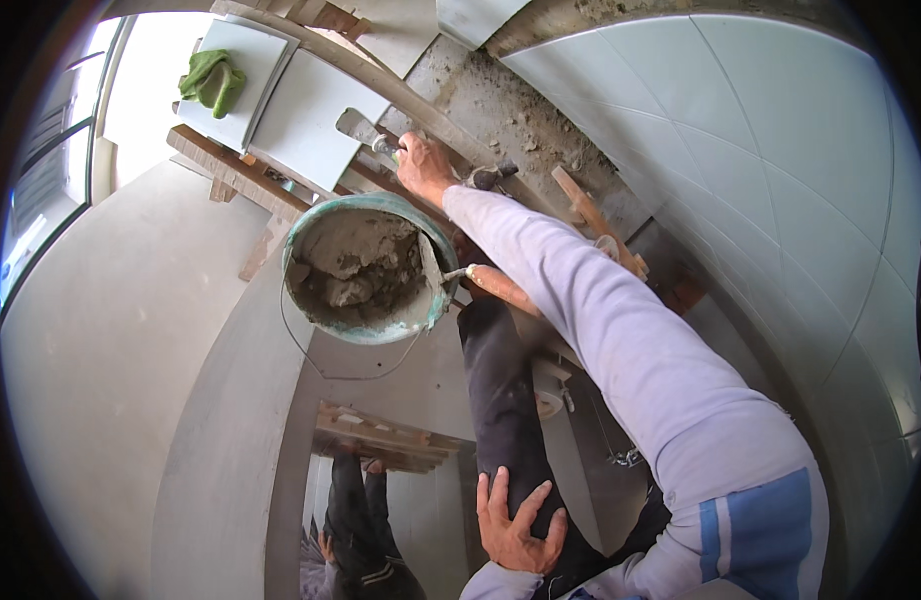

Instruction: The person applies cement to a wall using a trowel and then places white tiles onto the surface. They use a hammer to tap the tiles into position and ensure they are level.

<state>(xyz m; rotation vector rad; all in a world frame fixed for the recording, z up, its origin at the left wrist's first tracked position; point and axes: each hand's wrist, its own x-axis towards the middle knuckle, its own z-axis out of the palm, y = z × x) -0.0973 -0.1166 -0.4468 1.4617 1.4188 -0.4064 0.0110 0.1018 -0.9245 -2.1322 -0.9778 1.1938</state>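
My right hand reaches out past a bucket and is closed round the handle of a flat-bladed tool like a scraper. Its pale blade points toward the stacked tiles; the fingers partly cover the handle. Just below that hand stands a green-rimmed bucket with wet grey mortar inside. A trowel leans over the bucket's right rim, its blade in the bucket and its wooden handle outside, partly behind my right sleeve. Down near the lower edge, my left hand lies with fingers spread on my dark trouser leg.
White tiles lie on wooden planks at the upper left, a green cloth on them. A dark-headed tool lies beside my right wrist. Tiled wall rises on the right. A reflective surface shows legs at the bottom.
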